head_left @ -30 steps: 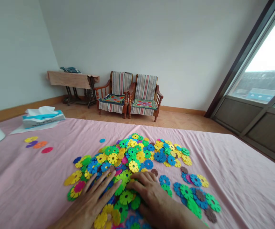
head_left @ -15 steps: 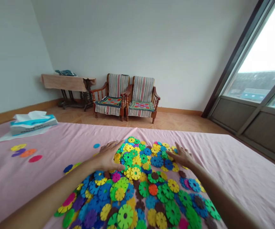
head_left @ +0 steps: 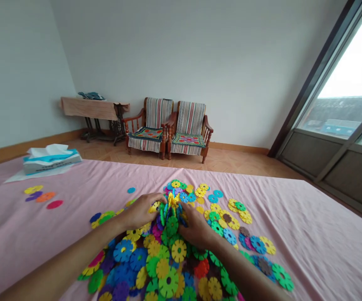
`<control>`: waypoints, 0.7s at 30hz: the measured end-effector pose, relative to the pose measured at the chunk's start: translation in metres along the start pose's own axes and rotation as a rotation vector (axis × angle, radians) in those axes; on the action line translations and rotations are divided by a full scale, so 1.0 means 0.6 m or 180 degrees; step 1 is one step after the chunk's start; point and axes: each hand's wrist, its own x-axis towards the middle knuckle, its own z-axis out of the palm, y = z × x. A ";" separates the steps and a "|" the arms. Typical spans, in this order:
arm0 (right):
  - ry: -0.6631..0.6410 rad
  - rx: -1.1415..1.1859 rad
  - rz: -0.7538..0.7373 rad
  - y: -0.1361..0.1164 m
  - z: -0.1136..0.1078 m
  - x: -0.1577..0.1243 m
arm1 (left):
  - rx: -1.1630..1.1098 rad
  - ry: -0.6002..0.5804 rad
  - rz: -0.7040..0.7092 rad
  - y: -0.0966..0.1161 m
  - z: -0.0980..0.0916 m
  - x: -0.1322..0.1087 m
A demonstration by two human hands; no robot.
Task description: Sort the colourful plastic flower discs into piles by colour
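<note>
Both hands meet over the middle of a broad heap of notched, flower-shaped discs point(head_left: 126, 251), which lies spread over a pink cloth point(head_left: 319, 221). Between the left hand point(head_left: 142, 210) and the right hand point(head_left: 196, 223) a bunch of green, yellow, blue and purple discs point(head_left: 172, 225) stands tilted up on edge, pressed from either side. Each grip is half curled, its fingers bent around the bunch; with the fingertips partly hidden, I cannot tell whether either one pinches a disc by itself. Loose yellow, green, blue and brown discs lie to the right, some overlapping. A single blue disc point(head_left: 131, 190) rests apart, left of the heap's far end. Farther left lie yellow, purple, orange and pink discs point(head_left: 45, 197), near a tissue box point(head_left: 53, 161). Two armchairs point(head_left: 188, 119) stand beyond the cloth's far edge.
</note>
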 end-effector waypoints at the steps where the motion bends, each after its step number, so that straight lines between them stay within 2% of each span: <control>1: -0.0105 0.0273 -0.0126 -0.009 0.000 -0.006 | -0.0101 0.0049 -0.0085 0.004 -0.006 -0.009; 4: -0.0312 0.0931 -0.0281 -0.010 -0.017 -0.021 | -0.0719 -0.0028 -0.0332 0.019 -0.027 -0.036; 7: 0.0132 0.0793 -0.0027 0.028 -0.050 -0.033 | -0.1206 -0.0278 -0.0407 0.035 -0.052 -0.067; 9: 0.0478 0.0309 0.0254 0.069 -0.078 -0.052 | -0.1000 -0.0326 -0.0447 0.038 -0.070 -0.095; 12: 0.0654 -0.0495 0.0717 0.143 -0.122 -0.115 | -0.0151 -0.0303 -0.0588 0.020 -0.088 -0.160; 14: 0.0507 -0.1105 0.0965 0.190 -0.146 -0.172 | 0.0371 -0.0282 -0.0452 -0.005 -0.086 -0.212; 17: 0.0338 -0.1580 0.1370 0.233 -0.162 -0.246 | 0.0970 0.0184 -0.0353 -0.039 -0.061 -0.278; 19: 0.0185 -0.1579 0.1299 0.230 -0.156 -0.267 | 0.1187 0.0228 -0.0502 -0.047 -0.042 -0.294; 21: 0.0016 -0.1427 0.1046 0.200 -0.139 -0.262 | 0.1275 0.0075 -0.0674 -0.042 -0.028 -0.287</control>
